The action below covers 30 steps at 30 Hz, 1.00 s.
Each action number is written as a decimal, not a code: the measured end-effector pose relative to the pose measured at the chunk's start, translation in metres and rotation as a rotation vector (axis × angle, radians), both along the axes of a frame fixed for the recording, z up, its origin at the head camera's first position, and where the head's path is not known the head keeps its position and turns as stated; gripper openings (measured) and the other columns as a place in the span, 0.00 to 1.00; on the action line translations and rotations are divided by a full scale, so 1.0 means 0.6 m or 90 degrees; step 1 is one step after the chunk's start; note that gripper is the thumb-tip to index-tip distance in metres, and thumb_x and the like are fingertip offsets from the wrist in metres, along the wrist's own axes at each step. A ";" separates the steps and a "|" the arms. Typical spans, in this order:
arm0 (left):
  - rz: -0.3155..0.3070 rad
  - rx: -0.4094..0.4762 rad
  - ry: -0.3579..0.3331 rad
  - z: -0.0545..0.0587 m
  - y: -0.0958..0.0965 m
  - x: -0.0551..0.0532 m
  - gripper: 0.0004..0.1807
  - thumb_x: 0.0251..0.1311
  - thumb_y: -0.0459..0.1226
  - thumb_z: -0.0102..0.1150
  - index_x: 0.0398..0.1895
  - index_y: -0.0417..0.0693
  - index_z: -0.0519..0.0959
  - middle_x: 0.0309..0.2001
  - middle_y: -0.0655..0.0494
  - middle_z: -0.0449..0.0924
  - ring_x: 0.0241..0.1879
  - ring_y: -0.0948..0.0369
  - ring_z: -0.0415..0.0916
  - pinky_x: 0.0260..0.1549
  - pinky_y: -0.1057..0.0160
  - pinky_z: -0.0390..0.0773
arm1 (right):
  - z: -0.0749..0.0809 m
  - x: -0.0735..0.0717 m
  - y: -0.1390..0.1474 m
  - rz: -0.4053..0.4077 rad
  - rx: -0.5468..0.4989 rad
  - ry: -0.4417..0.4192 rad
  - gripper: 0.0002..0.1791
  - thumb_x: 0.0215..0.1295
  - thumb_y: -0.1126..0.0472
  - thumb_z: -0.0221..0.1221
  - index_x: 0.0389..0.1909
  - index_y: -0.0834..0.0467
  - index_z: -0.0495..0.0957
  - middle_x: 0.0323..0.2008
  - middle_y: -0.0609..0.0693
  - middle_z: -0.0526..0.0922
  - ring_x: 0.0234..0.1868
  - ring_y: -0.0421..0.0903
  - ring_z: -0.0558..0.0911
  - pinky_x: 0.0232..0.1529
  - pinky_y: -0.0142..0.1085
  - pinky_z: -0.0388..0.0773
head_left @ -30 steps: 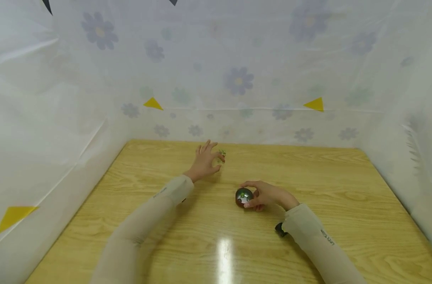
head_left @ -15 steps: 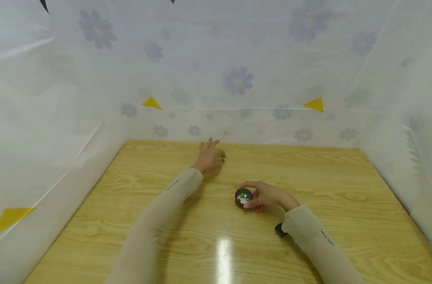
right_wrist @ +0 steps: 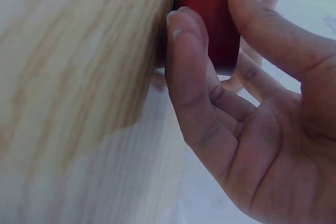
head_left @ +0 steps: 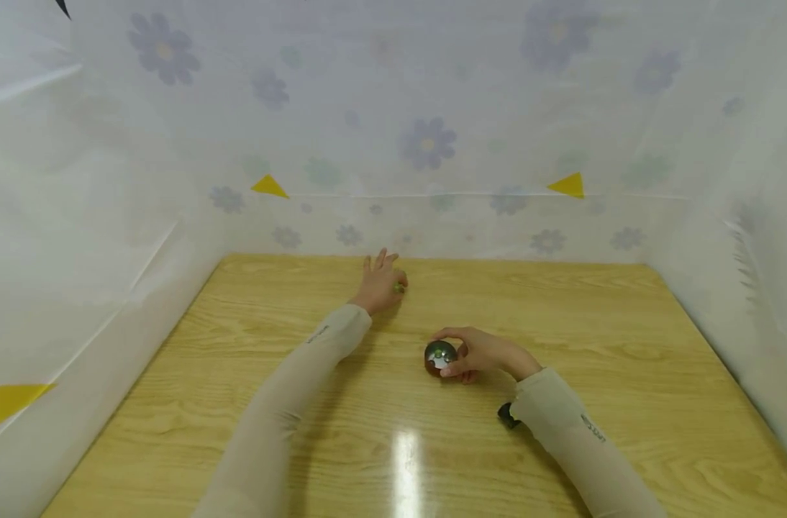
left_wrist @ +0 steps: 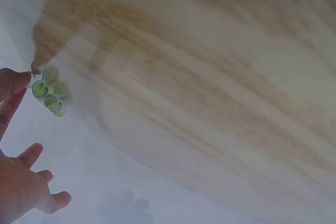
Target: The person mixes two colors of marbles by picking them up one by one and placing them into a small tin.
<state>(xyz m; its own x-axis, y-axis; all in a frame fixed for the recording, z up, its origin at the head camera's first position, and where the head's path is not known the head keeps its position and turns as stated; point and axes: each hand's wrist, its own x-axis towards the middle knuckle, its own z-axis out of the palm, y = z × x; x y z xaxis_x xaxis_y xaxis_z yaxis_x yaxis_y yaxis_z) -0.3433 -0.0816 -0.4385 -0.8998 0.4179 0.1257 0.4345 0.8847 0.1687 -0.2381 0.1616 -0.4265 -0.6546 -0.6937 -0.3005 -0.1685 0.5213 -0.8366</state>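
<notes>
My left hand (head_left: 378, 286), at the far part of the table, has thumb and forefinger at a small cluster of green glass marbles (left_wrist: 51, 97); its other fingers spread away. A green marble (head_left: 398, 288) shows between thumb and forefinger in the head view. My right hand (head_left: 490, 352) grips a small round cup (head_left: 440, 357) nearer the middle of the table. The cup's outside is red, seen side-on as a red cup wall (right_wrist: 212, 19) in the right wrist view, and its inside is dark and shiny with a green spot.
The wood-grain table (head_left: 342, 460) runs back to a white sheet (head_left: 342, 129) printed with flowers, which also stands at both sides. Yellow triangles (head_left: 567, 185) mark the sheet. A black strap piece (head_left: 508, 415) hangs at the right cuff.
My left hand has reached slightly farther forward and its thumb and forefinger have closed in at the marbles. The right hand keeps its grip on the cup; the view has shifted slightly.
</notes>
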 end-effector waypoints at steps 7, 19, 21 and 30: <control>0.006 -0.026 0.002 -0.003 -0.003 -0.003 0.10 0.59 0.44 0.65 0.43 0.55 0.83 0.72 0.43 0.55 0.74 0.43 0.38 0.66 0.34 0.39 | 0.000 -0.002 0.001 0.006 -0.004 0.001 0.36 0.61 0.61 0.65 0.68 0.61 0.62 0.27 0.57 0.84 0.24 0.55 0.83 0.28 0.46 0.81; 0.008 -0.031 0.021 0.000 0.001 0.004 0.07 0.60 0.42 0.65 0.40 0.56 0.84 0.72 0.43 0.56 0.74 0.43 0.39 0.66 0.34 0.40 | 0.002 0.000 0.001 0.001 -0.004 -0.002 0.36 0.61 0.61 0.65 0.68 0.61 0.62 0.27 0.57 0.83 0.24 0.54 0.83 0.28 0.46 0.81; 0.010 -0.031 0.028 0.000 0.001 0.006 0.07 0.60 0.42 0.65 0.40 0.56 0.84 0.72 0.43 0.55 0.74 0.43 0.38 0.66 0.34 0.40 | 0.001 0.000 0.001 -0.002 -0.002 -0.006 0.36 0.61 0.61 0.65 0.68 0.61 0.62 0.26 0.57 0.83 0.24 0.53 0.83 0.29 0.45 0.81; 0.019 -0.016 0.076 -0.003 -0.002 0.017 0.09 0.61 0.44 0.64 0.43 0.55 0.83 0.74 0.44 0.50 0.74 0.42 0.30 0.65 0.33 0.38 | -0.001 0.000 0.003 0.003 -0.007 -0.001 0.37 0.61 0.60 0.65 0.69 0.61 0.62 0.27 0.57 0.83 0.25 0.53 0.82 0.29 0.44 0.81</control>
<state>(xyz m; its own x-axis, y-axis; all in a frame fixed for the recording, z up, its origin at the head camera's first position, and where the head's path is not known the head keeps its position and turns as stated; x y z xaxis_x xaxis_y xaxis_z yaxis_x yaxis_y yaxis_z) -0.3331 -0.0828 -0.4403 -0.8909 0.3961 0.2223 0.4241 0.9007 0.0949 -0.2381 0.1635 -0.4273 -0.6516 -0.6994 -0.2938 -0.1698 0.5119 -0.8421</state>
